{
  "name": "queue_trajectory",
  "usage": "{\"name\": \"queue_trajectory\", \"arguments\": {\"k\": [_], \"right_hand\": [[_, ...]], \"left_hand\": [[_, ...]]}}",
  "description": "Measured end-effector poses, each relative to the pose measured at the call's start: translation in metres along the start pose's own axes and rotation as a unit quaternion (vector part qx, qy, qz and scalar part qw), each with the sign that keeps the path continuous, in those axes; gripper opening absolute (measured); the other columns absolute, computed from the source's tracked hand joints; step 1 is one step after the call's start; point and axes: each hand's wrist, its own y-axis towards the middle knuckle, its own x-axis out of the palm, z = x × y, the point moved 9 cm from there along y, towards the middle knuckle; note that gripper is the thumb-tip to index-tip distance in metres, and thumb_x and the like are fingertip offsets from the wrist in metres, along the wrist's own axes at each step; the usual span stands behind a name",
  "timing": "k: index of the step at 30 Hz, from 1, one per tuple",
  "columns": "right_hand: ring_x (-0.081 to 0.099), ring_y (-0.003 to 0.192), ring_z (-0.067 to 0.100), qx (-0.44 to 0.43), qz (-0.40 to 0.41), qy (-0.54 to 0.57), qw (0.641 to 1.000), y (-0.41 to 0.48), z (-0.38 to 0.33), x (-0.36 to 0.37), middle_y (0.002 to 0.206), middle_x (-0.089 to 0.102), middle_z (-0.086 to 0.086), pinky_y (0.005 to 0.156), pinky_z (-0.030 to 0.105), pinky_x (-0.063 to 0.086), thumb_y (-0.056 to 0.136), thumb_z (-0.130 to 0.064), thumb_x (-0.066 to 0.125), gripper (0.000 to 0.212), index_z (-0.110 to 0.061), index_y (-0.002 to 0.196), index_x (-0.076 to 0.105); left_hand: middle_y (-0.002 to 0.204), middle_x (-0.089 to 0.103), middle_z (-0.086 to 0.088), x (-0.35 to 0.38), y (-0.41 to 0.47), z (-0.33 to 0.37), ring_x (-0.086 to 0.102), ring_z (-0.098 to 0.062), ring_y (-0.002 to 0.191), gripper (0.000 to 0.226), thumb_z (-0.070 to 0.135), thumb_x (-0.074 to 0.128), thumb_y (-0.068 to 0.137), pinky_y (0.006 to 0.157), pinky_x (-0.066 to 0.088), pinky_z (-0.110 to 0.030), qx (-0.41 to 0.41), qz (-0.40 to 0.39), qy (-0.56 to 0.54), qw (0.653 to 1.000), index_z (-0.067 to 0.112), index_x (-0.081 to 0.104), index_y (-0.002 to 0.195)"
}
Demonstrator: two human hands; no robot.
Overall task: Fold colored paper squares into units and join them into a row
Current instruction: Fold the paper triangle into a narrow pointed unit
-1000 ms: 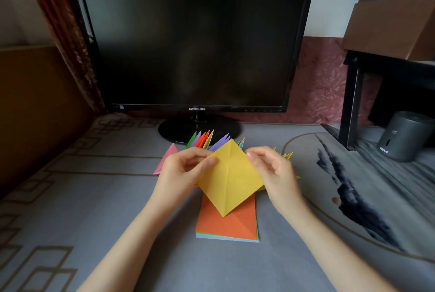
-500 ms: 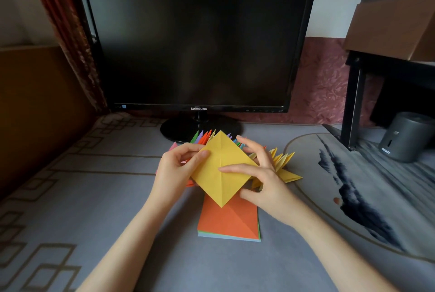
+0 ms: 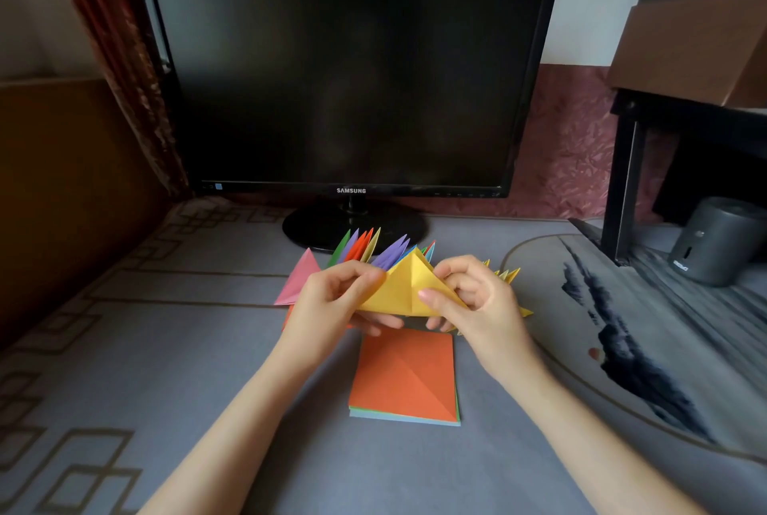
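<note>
A yellow paper (image 3: pixel 404 288), folded into a triangle with a centre crease, is held above the desk between both hands. My left hand (image 3: pixel 336 303) pinches its left corner and my right hand (image 3: pixel 473 298) pinches its right corner. Just below lies a stack of paper squares (image 3: pixel 404 379) with an orange sheet on top. Behind my hands stands a row of joined folded units (image 3: pixel 373 251) with green, purple, orange and yellow points. A pink unit (image 3: pixel 299 278) ends it on the left, and yellow points (image 3: pixel 508 274) show on the right.
A black monitor (image 3: pixel 348 74) on a round stand (image 3: pixel 352 226) is right behind the paper row. A dark cylindrical device (image 3: pixel 718 242) and a black shelf leg (image 3: pixel 622 190) stand at the right. The desk has a grey patterned mat (image 3: pixel 166 348).
The yellow sheet was a diamond held up flat; it is now folded in half into a triangle. My right hand moved from its face to its right corner.
</note>
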Motion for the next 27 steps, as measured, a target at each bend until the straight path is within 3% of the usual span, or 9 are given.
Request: {"name": "queue_trajectory", "arguments": {"k": [4, 8, 11, 19, 27], "right_hand": [[0.062, 0.053, 0.021, 0.003, 0.019, 0.018, 1.000, 0.001, -0.001, -0.004, 0.070, 0.063, 0.015, 0.048, 0.024, 0.045, 0.082, -0.003, 0.068, 0.033, -0.023, 0.102, 0.053], [0.064, 0.053, 0.023, 0.006, 0.018, 0.012, 1.000, 0.001, 0.000, -0.004, 0.070, 0.064, 0.015, 0.047, 0.024, 0.044, 0.082, -0.005, 0.069, 0.031, -0.024, 0.103, 0.056], [0.065, 0.053, 0.025, 0.012, 0.018, 0.016, 1.000, 0.002, 0.002, -0.004, 0.067, 0.065, 0.008, 0.047, 0.024, 0.043, 0.082, -0.006, 0.069, 0.027, -0.021, 0.102, 0.058], [0.066, 0.052, 0.023, 0.038, 0.000, 0.032, 0.999, 0.003, 0.005, -0.001, 0.068, 0.070, 0.003, 0.043, 0.022, 0.043, 0.081, -0.003, 0.068, 0.013, -0.009, 0.091, 0.061], [0.069, 0.058, 0.027, 0.086, -0.055, 0.030, 0.994, 0.002, 0.011, 0.008, 0.071, 0.072, 0.007, 0.043, 0.026, 0.043, 0.079, -0.004, 0.070, 0.020, 0.005, 0.094, 0.060]], "left_hand": [[0.082, 0.069, -0.020, 0.004, -0.001, 0.002, 0.072, -0.033, 0.068, 0.037, 0.034, 0.052, 0.087, 0.054, 0.055, -0.033, -0.009, -0.005, -0.018, 1.000, -0.001, 0.062, 0.096], [0.079, 0.073, -0.010, 0.003, 0.000, -0.002, 0.072, -0.029, 0.066, 0.026, 0.017, 0.072, 0.075, 0.052, 0.055, -0.028, -0.020, 0.007, 0.005, 1.000, 0.004, 0.061, 0.093], [0.078, 0.074, -0.009, 0.001, 0.002, -0.005, 0.072, -0.026, 0.065, 0.018, 0.007, 0.074, 0.076, 0.051, 0.055, -0.026, -0.017, 0.014, 0.018, 1.000, 0.006, 0.061, 0.090], [0.073, 0.072, -0.006, -0.003, 0.003, -0.005, 0.071, -0.024, 0.061, 0.015, 0.005, 0.072, 0.078, 0.050, 0.053, -0.024, -0.005, 0.020, 0.028, 0.999, 0.003, 0.061, 0.087], [0.073, 0.072, -0.008, 0.005, 0.001, -0.002, 0.071, -0.023, 0.062, 0.017, 0.010, 0.074, 0.075, 0.057, 0.056, -0.028, 0.009, -0.014, 0.044, 0.999, 0.005, 0.063, 0.087]]}}
